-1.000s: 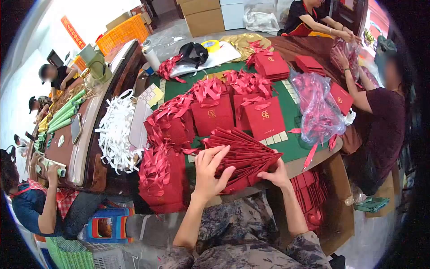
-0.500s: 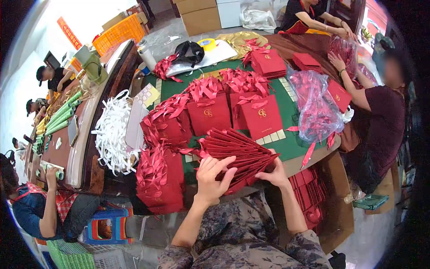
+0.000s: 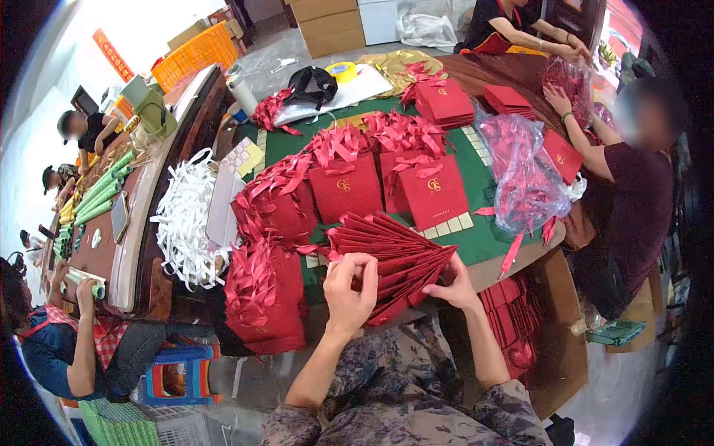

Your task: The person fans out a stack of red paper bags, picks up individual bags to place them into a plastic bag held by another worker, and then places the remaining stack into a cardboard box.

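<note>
A thick fan of red paper bags (image 3: 390, 256) is spread in front of me at the table's near edge. My right hand (image 3: 456, 288) grips the fan at its right end, where the bags are pressed together. Curled closed at the fan's left side is my left hand (image 3: 349, 291); what its fingers pinch, if anything, is hidden. Just beyond the fan stand upright red gift bags (image 3: 343, 189) with gold lettering and ribbon handles. More ribboned bags (image 3: 264, 312) are stacked to the left of my left hand.
White ribbons (image 3: 190, 223) lie heaped at left. A clear plastic bag (image 3: 524, 175) holds red ribbons at right. Below the table edge, a cardboard box (image 3: 561, 334) contains more red bags. One person (image 3: 632, 178) sits at right; another (image 3: 59, 342) works at left.
My left hand's fingers have gone from spread to curled at the fan's left side. My right hand keeps its grip, and the fan has shifted slightly.
</note>
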A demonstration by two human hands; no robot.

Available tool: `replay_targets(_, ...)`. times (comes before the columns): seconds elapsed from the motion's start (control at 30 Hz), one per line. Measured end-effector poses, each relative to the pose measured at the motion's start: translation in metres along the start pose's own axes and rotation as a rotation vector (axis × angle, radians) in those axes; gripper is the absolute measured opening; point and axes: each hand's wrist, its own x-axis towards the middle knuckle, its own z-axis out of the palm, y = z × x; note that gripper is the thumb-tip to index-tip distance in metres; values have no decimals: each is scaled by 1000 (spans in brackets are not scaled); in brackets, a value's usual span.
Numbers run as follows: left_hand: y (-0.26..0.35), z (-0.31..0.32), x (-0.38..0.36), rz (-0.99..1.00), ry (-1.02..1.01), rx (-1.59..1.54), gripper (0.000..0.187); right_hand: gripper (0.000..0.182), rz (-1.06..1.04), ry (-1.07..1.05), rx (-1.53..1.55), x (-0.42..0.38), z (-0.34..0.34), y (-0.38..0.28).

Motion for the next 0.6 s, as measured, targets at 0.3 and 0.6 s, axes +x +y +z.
replay_targets(0.3, 6, 1, -10, 158, 54, 144, 20, 96, -32, 60, -8, -9, 4, 12)
replay_targets(0.6, 7, -14, -50, 96, -87, 79, 62, 98, -40, 98, -36, -8, 8, 9)
